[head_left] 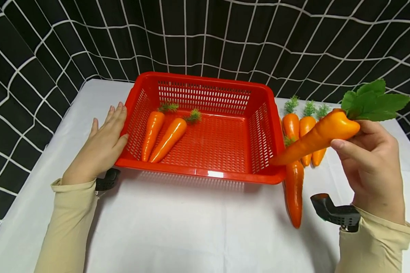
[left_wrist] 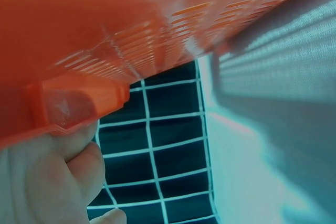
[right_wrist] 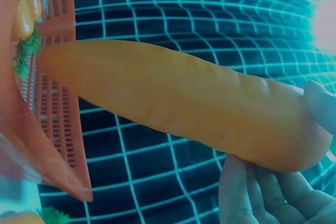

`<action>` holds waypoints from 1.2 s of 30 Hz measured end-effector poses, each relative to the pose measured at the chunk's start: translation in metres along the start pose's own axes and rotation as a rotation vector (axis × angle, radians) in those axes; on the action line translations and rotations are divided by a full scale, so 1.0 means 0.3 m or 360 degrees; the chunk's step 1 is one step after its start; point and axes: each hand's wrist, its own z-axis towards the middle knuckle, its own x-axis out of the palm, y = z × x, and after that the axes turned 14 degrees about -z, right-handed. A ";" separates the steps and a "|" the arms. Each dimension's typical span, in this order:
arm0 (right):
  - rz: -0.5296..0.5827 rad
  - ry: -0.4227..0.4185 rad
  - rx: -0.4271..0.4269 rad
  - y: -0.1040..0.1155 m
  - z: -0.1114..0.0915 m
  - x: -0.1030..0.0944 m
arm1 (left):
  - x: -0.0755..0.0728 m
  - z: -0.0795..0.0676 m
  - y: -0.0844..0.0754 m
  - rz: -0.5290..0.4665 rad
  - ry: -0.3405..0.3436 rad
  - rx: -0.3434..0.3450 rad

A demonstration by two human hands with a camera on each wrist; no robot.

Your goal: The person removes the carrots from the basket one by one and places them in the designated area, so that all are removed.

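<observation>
A large orange carrot point(head_left: 316, 134) with broad green leaves is held by my right hand point(head_left: 374, 159), thumb on one side and fingers on the other near its leafy end. Its tip points left and overlaps the right rim of the red plastic basket point(head_left: 205, 175) in the head view. My left hand point(head_left: 102, 146) lies with fingers extended along the basket's left rim, as the left wrist view also shows at the rim's end. Inside the basket, on the left, lie two smaller carrots, one carrot point(head_left: 153, 131) beside another carrot point(head_left: 171, 138), tops toward the back.
Right of the basket, several carrots lie on the white cloth point(head_left: 191, 227): a darker long carrot point(head_left: 295, 193) in front, and shorter ones such as the carrot point(head_left: 306, 127) behind it. A black curtain with a white grid point(head_left: 205, 41) rises behind the table.
</observation>
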 end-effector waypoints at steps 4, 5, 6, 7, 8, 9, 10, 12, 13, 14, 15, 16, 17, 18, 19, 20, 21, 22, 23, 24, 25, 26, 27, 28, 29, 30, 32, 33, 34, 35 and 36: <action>0.0091 0.0009 0.0000 0.002 0.011 -0.019 | -0.007 -0.011 0.002 -0.0015 -0.0015 -0.0029; 0.0106 0.0021 0.0009 0.001 0.014 -0.027 | -0.009 -0.014 0.002 -0.0014 -0.0018 -0.0034; 0.0121 0.0031 0.0014 0.000 0.015 -0.033 | -0.011 -0.016 0.002 -0.0017 -0.0018 -0.0036; 0.0099 0.0030 0.0020 0.002 0.016 -0.037 | -0.012 -0.018 0.002 -0.0018 -0.0020 -0.0036; 0.0087 0.0034 0.0023 0.002 0.017 -0.043 | -0.013 -0.019 0.003 -0.0020 -0.0021 -0.0036; 0.0068 0.0034 0.0019 0.003 0.018 -0.046 | -0.013 -0.020 0.004 -0.0021 -0.0020 -0.0037; 0.0107 0.0045 0.0022 0.002 0.019 -0.053 | -0.013 -0.020 0.004 -0.0022 -0.0019 -0.0039; 0.0123 0.0031 0.0019 0.002 0.020 -0.061 | -0.013 -0.022 0.005 -0.0027 -0.0021 -0.0042; 0.0111 0.0021 0.0017 0.003 0.019 -0.065 | -0.012 -0.023 0.005 -0.0027 -0.0021 -0.0044; 0.0132 0.0017 0.0019 0.002 0.019 -0.071 | -0.011 -0.023 0.005 -0.0030 -0.0022 -0.0044; 0.0177 0.0018 0.0030 0.000 0.017 -0.077 | -0.010 -0.023 0.005 -0.0031 -0.0025 -0.0042; 0.0170 0.0005 0.0040 0.001 0.015 -0.082 | -0.009 -0.021 0.004 -0.0033 -0.0028 -0.0040; 0.0156 -0.0009 0.0052 0.002 0.013 -0.086 | -0.007 -0.020 0.003 -0.0035 -0.0030 -0.0036; 0.0152 -0.0018 0.0064 0.002 0.011 -0.092 | -0.006 -0.018 0.002 -0.0036 -0.0029 -0.0032; 0.0154 -0.0023 0.0077 0.001 0.008 -0.098 | -0.004 -0.016 0.000 -0.0039 -0.0029 -0.0029; 0.0178 -0.0025 0.0093 0.000 0.005 -0.105 | -0.002 -0.013 -0.001 -0.0040 -0.0028 -0.0026; 0.0198 -0.0029 0.0104 -0.001 0.001 -0.112 | -0.001 -0.011 -0.003 -0.0041 -0.0026 -0.0022; 0.0191 -0.0035 0.0103 -0.001 -0.003 -0.118 | 0.000 -0.009 -0.005 -0.0041 -0.0022 -0.0018; 0.0194 -0.0040 0.0108 -0.001 -0.007 -0.125 | 0.000 -0.007 -0.007 -0.0040 -0.0019 -0.0016; 0.0197 -0.0041 0.0113 -0.002 -0.012 -0.133 | 0.000 -0.005 -0.009 -0.0041 -0.0014 -0.0014; 0.0190 -0.0042 0.0116 0.000 -0.017 -0.143 | 0.002 -0.003 -0.012 -0.0043 -0.0011 -0.0011; 0.0173 -0.0045 0.0120 0.001 -0.021 -0.152 | 0.004 -0.001 -0.014 -0.0045 -0.0006 -0.0007; 0.0160 -0.0050 0.0125 0.003 -0.026 -0.161 | 0.005 0.001 -0.017 -0.0047 0.0001 -0.0005; 0.0146 -0.0055 0.0134 0.005 -0.030 -0.171 | 0.005 0.002 -0.019 -0.0049 0.0004 -0.0005; 0.0147 -0.0058 0.0149 0.007 -0.034 -0.180 | 0.005 0.003 -0.020 -0.0053 0.0009 -0.0007; 0.0135 -0.0057 0.0156 0.008 -0.038 -0.189 | 0.005 0.004 -0.021 -0.0055 0.0013 -0.0008; 0.0109 -0.0051 0.0171 0.006 -0.046 -0.206 | 0.002 0.001 -0.021 -0.0055 0.0017 -0.0013; 0.0095 -0.0045 0.0179 0.003 -0.051 -0.215 | 0.000 -0.001 -0.021 -0.0055 0.0017 -0.0014; 0.0080 -0.0033 0.0187 -0.002 -0.055 -0.223 | -0.001 -0.003 -0.020 -0.0055 0.0014 -0.0013; 0.0056 -0.0019 0.0193 -0.007 -0.060 -0.231 | -0.003 -0.005 -0.020 -0.0056 0.0013 -0.0012; 0.0016 -0.0004 0.0201 -0.012 -0.064 -0.240 | -0.003 -0.007 -0.020 -0.0054 0.0012 -0.0012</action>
